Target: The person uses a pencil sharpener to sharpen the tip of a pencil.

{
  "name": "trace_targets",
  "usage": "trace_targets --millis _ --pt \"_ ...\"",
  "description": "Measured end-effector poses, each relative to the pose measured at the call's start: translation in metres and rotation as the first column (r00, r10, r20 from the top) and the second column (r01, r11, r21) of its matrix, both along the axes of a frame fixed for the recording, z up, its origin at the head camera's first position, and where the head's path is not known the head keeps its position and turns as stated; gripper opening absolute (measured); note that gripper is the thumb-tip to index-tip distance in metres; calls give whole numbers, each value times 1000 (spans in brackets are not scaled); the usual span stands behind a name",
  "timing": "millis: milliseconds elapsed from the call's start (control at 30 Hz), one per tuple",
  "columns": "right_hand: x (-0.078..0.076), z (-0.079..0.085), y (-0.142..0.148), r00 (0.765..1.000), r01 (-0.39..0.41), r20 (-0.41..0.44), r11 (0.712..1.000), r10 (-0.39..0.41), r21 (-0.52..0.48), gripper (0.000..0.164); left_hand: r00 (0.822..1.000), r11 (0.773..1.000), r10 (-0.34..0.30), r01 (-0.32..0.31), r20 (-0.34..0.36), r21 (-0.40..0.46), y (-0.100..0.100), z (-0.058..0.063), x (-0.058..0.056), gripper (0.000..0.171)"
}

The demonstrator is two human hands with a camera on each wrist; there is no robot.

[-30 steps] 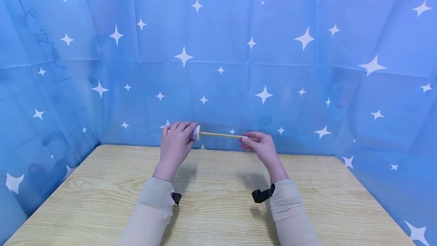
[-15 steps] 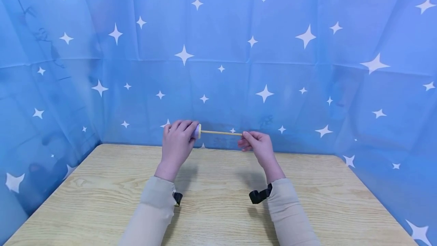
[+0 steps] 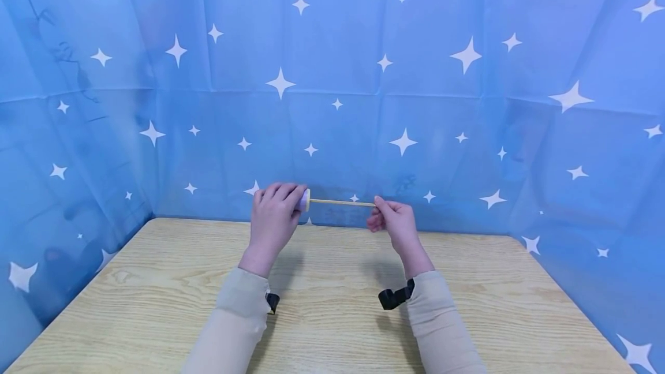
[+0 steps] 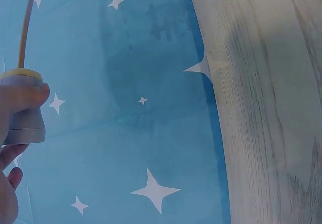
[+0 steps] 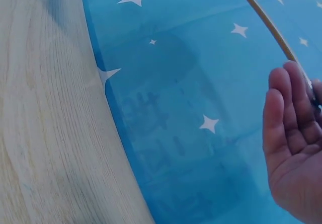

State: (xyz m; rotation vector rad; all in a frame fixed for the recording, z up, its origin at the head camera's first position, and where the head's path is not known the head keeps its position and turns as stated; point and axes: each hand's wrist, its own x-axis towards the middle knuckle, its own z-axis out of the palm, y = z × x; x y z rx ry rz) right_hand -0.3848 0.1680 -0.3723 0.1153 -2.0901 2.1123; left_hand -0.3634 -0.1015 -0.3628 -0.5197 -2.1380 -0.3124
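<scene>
My left hand [image 3: 272,221] grips a lilac, waisted pencil sharpener [image 4: 25,118] with a pale yellow rim, held sideways above the far part of the table. In the left wrist view the thumb lies across its body. A slim yellow pencil [image 3: 340,202] runs from the yellow-rimmed end across to my right hand [image 3: 397,224], which pinches its other end between thumb and fingers. In the right wrist view, three fingers [image 5: 275,108] of that hand stand side by side, and the pencil's end is partly hidden behind them.
The wood-grain table [image 3: 332,316] spreads beneath both forearms. A blue cloth [image 3: 332,45] with white stars hangs right behind its far edge and along the sides. Black wrist cameras [image 3: 395,298] sit at both sleeve cuffs.
My left hand has shifted slightly right with the pencil sharpener. The right thumb has moved up over the pencil's pale end, which showed a second ago.
</scene>
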Motion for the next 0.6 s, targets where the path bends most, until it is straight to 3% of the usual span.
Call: trace_targets --millis 267,600 --pt "1 1 -4 999 -3 38 1000 4 -27 38 1000 1000 -1 1 19 11 -3 0 0 49" --pt "2 2 -1 1000 -26 -11 1000 26 -3 39 999 1000 6 -6 41 9 -6 1 2 50"
